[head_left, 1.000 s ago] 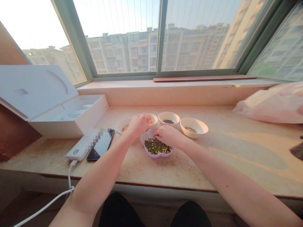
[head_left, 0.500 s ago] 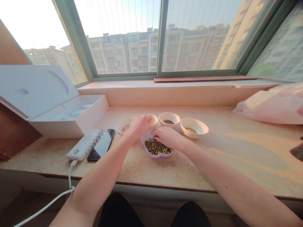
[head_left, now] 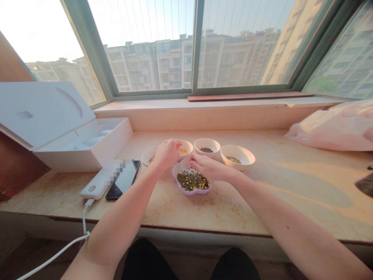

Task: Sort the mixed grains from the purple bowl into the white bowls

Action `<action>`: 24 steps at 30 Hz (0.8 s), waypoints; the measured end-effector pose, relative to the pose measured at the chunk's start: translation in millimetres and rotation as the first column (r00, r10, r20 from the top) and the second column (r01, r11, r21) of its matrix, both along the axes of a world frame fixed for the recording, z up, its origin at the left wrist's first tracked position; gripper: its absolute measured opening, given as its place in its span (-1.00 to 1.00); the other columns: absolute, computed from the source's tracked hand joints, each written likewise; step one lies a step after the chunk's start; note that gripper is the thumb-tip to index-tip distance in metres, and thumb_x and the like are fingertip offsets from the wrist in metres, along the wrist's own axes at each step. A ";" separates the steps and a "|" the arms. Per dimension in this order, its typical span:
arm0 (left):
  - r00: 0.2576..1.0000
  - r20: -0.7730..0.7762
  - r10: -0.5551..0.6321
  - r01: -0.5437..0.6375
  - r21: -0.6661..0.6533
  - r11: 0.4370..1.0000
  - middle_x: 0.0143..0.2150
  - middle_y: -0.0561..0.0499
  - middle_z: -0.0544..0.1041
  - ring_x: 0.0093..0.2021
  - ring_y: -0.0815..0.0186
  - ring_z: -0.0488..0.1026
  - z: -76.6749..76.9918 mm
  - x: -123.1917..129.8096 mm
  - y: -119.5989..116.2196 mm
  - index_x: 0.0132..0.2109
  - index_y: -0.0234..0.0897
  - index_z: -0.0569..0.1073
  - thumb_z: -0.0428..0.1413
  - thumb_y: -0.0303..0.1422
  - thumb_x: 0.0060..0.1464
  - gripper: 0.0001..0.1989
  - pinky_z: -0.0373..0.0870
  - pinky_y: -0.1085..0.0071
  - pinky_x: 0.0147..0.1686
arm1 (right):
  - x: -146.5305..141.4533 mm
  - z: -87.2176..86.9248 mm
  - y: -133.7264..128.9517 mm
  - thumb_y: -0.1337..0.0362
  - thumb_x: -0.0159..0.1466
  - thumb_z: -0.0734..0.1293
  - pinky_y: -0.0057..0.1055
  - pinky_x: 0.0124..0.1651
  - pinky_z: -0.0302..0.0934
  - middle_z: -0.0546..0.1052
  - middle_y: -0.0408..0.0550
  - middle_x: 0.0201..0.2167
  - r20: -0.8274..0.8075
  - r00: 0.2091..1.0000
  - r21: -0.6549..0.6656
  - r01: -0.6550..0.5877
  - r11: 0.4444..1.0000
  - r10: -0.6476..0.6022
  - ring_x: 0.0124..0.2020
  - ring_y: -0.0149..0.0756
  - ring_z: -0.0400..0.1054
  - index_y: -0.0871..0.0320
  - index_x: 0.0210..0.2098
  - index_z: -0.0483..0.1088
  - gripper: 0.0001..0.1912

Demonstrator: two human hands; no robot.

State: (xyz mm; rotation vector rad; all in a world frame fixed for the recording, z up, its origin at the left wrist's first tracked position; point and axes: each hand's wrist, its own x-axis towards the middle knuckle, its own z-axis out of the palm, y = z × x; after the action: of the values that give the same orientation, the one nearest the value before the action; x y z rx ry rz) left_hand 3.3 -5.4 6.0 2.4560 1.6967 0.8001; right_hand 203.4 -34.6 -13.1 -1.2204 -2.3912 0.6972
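A lilac scalloped bowl (head_left: pixel 190 192) holds a mix of green, dark and yellowish beans (head_left: pixel 192 181). My right hand (head_left: pixel 205 166) hovers over its back right rim, thumb and fingers drawn together; what they hold, if anything, is too small to make out. My left hand (head_left: pixel 168 152) is at the left side of a white bowl (head_left: pixel 189 147) of yellow beans (head_left: pixel 183 152), its fingers curled and their tips partly hidden. Partly behind that hand stands another white bowl (head_left: pixel 145 156) with reddish and pale contents. To the right are a white bowl (head_left: pixel 207 142) of black beans (head_left: pixel 206 150) and one (head_left: pixel 246 156) of green beans (head_left: pixel 234 160).
An open white box (head_left: pixel 87 151) stands at the left, with a white power bank (head_left: pixel 94 186) and a black phone (head_left: pixel 122 184) before it. A white cable (head_left: pixel 84 221) hangs over the counter's edge. At the right lie a plastic bag (head_left: pixel 332 128) and a dark object (head_left: pixel 365 184).
My right hand has lifted out of the beans in the lilac bowl towards its back rim. My left hand has drawn slightly left, uncovering more of the yellow beans.
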 end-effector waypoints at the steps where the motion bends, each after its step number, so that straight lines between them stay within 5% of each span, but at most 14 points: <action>1: 1.000 0.013 0.023 -0.023 -0.003 1.000 -0.14 -0.12 0.66 -0.17 0.17 0.56 0.7 0.0 0.1 -0.20 -0.24 0.64 -0.01 -0.44 0.29 -0.71 0.40 0.33 -0.16 | 1.7 0.8 0.3 0.18 0.48 0.11 -0.29 -0.18 0.23 0.48 -0.04 -0.26 -0.065 0.998 -0.027 0.005 1.000 -0.007 -0.22 -0.23 0.35 0.10 -0.23 0.28 -0.78; 3: 0.999 0.045 0.027 -0.027 0.002 1.000 -0.18 -0.12 0.66 -0.18 0.17 0.56 2.4 2.0 -0.9 -0.22 -0.25 0.64 0.01 -0.42 0.30 -0.72 0.42 0.32 -0.15 | 4.1 2.5 0.2 0.11 0.47 0.15 -0.33 -0.25 0.20 0.40 -0.11 -0.36 -0.240 0.970 -0.158 -0.001 0.987 -0.037 -0.32 -0.28 0.29 0.10 -0.24 0.26 -0.77; 6: 0.985 0.125 -0.119 0.115 0.039 0.993 -0.13 -0.08 0.67 -0.17 0.24 0.56 4.9 9.0 -6.1 -0.12 -0.24 0.65 0.06 -0.39 0.31 -0.76 0.44 0.35 -0.09 | 5.1 6.6 0.1 -0.04 0.40 0.25 -0.37 -0.40 0.05 0.26 -0.22 -0.49 -0.460 0.880 -0.370 -0.066 0.927 -0.121 -0.49 -0.38 0.11 0.07 -0.32 0.20 -0.66; 10: 0.930 0.202 -0.306 0.292 0.097 0.952 -0.11 -0.04 0.65 -0.18 0.32 0.57 4.6 19.0 -16.2 -0.03 -0.21 0.64 0.09 -0.37 0.32 -0.77 0.47 0.38 -0.06 | 5.4 13.5 1.4 -0.16 0.28 0.35 -0.38 -0.45 -0.11 0.21 -0.24 -0.50 -0.621 0.751 -0.455 -0.114 0.883 -0.223 -0.53 -0.42 -0.04 0.07 -0.33 0.22 -0.56; 20: 0.924 0.210 -0.320 0.297 0.134 0.945 -0.08 -0.02 0.65 -0.16 0.33 0.56 -2.9 22.0 -16.7 -0.07 -0.19 0.63 0.13 -0.35 0.35 -0.83 0.46 0.39 -0.05 | 5.8 13.4 3.7 0.01 0.18 0.50 -0.43 -0.49 -0.06 0.22 -0.25 -0.51 -0.709 0.622 -0.540 -0.175 0.823 -0.333 -0.51 -0.45 0.04 0.11 -0.31 0.33 -0.63; 24: 0.947 0.165 -0.275 0.256 0.127 0.958 -0.06 -0.03 0.65 -0.17 0.31 0.55 -1.7 19.6 -14.0 -0.11 -0.21 0.63 0.09 -0.36 0.36 -0.80 0.44 0.39 -0.05 | 6.8 9.8 3.7 0.01 0.27 0.42 -0.42 -0.46 0.06 0.40 -0.16 -0.46 -0.625 0.701 -0.485 -0.004 0.875 -0.343 -0.52 -0.44 0.16 0.14 -0.29 0.40 -0.69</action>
State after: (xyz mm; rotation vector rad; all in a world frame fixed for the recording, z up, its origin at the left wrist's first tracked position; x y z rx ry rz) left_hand 22.9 -19.4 4.4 2.5132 1.2591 1.0613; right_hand 210.1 -31.0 -3.2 -1.0510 -1.4890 1.4181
